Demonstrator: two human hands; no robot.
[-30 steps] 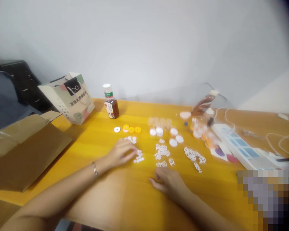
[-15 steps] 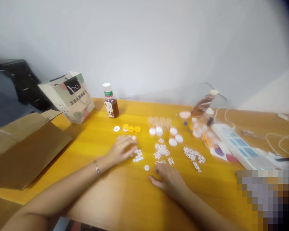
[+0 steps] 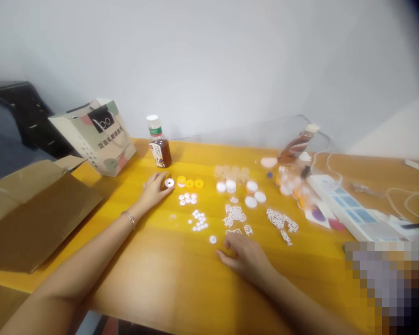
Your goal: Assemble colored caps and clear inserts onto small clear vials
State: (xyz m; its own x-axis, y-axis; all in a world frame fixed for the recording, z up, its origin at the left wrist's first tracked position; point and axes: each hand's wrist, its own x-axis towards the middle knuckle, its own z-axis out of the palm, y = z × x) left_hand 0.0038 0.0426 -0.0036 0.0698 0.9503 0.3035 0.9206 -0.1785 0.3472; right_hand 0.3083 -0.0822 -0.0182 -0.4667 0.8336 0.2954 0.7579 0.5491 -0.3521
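Observation:
My left hand (image 3: 154,190) is at the left end of a row of discs, thumb and fingers apart around a white ring-shaped disc (image 3: 169,183) with a dark centre. The thumb lies against or very near its lower edge. Just to the right sit several yellow discs (image 3: 199,184). My right hand (image 3: 246,258) rests on the table, fingers loosely curled and thumb apart, nothing visible in it. Close to its fingertips are a small white disc (image 3: 212,239) and white lattice-like cutout pieces (image 3: 234,215). Small white rings (image 3: 187,198) and small white pieces (image 3: 198,221) lie between the hands.
Larger white discs (image 3: 250,202) and clear small cups (image 3: 232,173) stand farther back. More cutouts (image 3: 281,220) lie right. Around the edges are a cardboard box (image 3: 38,223), a paper bag (image 3: 104,139), a dark drink bottle (image 3: 160,151), a tilted bottle (image 3: 296,145) and a white-blue box (image 3: 345,204).
My left hand has moved left and away from me, from the small white pieces to the white ring-shaped disc, uncovering the small rings. My right hand stays in place.

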